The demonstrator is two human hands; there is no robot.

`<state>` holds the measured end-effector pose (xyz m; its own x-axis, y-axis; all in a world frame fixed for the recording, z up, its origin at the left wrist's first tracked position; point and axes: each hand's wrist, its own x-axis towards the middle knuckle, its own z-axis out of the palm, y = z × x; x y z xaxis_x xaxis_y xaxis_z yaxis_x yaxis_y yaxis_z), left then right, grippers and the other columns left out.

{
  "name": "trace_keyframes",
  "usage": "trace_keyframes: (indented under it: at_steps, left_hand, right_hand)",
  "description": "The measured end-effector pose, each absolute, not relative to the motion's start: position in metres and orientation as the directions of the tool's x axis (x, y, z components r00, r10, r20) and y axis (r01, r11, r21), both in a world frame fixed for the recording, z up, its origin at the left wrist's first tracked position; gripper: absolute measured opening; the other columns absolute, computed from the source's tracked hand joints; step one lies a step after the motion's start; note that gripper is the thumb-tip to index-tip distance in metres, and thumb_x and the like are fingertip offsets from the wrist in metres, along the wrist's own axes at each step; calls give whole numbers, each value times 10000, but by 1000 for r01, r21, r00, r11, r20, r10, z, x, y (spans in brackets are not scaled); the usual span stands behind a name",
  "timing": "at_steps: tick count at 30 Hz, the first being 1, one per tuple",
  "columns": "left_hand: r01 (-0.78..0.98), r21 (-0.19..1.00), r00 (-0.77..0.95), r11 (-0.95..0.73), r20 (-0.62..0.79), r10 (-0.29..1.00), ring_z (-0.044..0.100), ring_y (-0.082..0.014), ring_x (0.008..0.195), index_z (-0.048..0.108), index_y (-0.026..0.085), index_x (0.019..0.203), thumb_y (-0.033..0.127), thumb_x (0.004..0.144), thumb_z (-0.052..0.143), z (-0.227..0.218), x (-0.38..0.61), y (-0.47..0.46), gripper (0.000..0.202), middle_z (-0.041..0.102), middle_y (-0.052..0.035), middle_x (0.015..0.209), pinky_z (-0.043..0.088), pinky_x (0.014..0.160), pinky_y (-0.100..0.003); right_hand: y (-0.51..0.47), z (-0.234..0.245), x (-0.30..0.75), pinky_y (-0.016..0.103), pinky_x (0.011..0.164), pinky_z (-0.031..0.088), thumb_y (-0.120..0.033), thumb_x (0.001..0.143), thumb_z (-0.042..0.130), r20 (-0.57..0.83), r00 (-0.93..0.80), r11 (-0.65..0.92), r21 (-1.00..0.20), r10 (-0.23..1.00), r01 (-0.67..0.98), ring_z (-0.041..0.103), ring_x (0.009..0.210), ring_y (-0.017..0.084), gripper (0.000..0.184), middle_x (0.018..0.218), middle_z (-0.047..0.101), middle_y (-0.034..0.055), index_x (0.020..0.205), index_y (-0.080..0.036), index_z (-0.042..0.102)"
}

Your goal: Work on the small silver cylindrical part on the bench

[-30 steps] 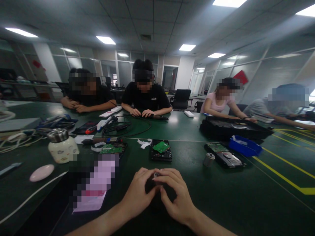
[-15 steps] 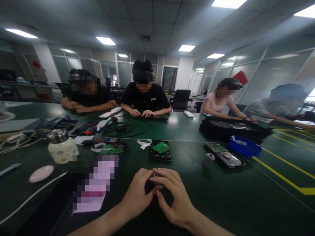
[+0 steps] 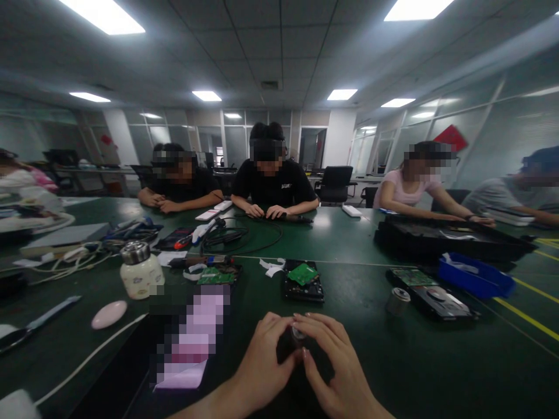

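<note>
Near the front of the green table, my left hand [image 3: 265, 361] and my right hand [image 3: 336, 361] curve toward each other, fingertips close together. Between them shows the round top of a small metal cylinder [image 3: 299, 333]. Both hands close around it, and my fingers hide most of its side. Just beyond them lies a black hard drive [image 3: 304, 291] with a loose green circuit board [image 3: 303, 273] on top. To the right stands a similar metal cylinder [image 3: 398, 301], beside another hard drive [image 3: 443, 301] with a green circuit board [image 3: 414, 276].
Left are a phone in a pink case [image 3: 186, 372], a pink oval object [image 3: 109, 315], a cream bottle [image 3: 142, 275], a white cable [image 3: 89, 361] and another circuit board [image 3: 216, 276]. A blue bin [image 3: 476, 280] and black tray [image 3: 454, 238] stand right. Several people sit around the table.
The view has turned left and slightly up, so things on the table appear further right. My hands keep nearly the same curved pose, and the cylinder's top between them shows more clearly.
</note>
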<state>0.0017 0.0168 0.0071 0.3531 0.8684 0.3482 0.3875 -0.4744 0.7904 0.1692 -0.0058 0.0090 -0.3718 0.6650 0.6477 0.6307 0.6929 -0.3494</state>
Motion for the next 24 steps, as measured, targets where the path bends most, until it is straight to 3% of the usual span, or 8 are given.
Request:
trace_keyframes:
  at_steps: [9, 16, 24]
  left_hand:
    - [379, 788, 348, -486, 365, 863, 559, -216, 952, 633, 229, 1041, 152, 784, 628, 7, 2, 16, 268, 635, -41, 1005, 447, 878, -366]
    - [390, 788, 348, -476, 352, 869, 560, -218, 949, 632, 204, 1047, 75, 743, 613, 5, 2, 18, 331, 621, -54, 993, 449, 870, -355]
    - [399, 797, 353, -453, 322, 878, 554, -222, 985, 639, 218, 1046, 74, 731, 615, 8, 2, 16, 347, 629, -50, 1021, 430, 907, -363]
  right_hand:
    - [-6, 9, 170, 371, 751, 478, -70, 810, 473, 767, -302, 742, -314, 566, 592, 577, 879, 220, 228, 888, 623, 43, 968, -227, 523]
    - [-8, 11, 169, 415, 939, 423, -96, 810, 492, 661, -402, 715, -302, 634, 630, 464, 1162, 251, 453, 1246, 542, 82, 1242, -220, 439]
    - [-8, 11, 169, 400, 836, 462, -84, 794, 487, 696, -372, 727, -315, 614, 610, 547, 988, 239, 307, 1021, 610, 70, 1072, -215, 492]
